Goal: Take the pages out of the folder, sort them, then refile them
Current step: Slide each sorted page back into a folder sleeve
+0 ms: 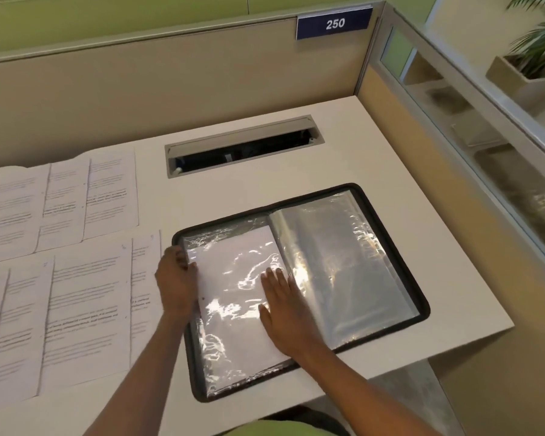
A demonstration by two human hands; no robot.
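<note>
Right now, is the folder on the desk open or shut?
Open: the folder lies spread flat, clear sleeves showing on both sides, right hand pressing the left-side sleeve.

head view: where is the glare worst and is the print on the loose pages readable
Head view: glare is worst on the sleeve beside the right hand, with some on the right-side sleeves; print on the pages is blurred, unreadable.

Black rim showing on folder (pixel 419 298); pages (pixel 85 297) showing white, black text lines; desk (pixel 390 146) off-white; sign (pixel 334 24) navy, white digits.
</note>
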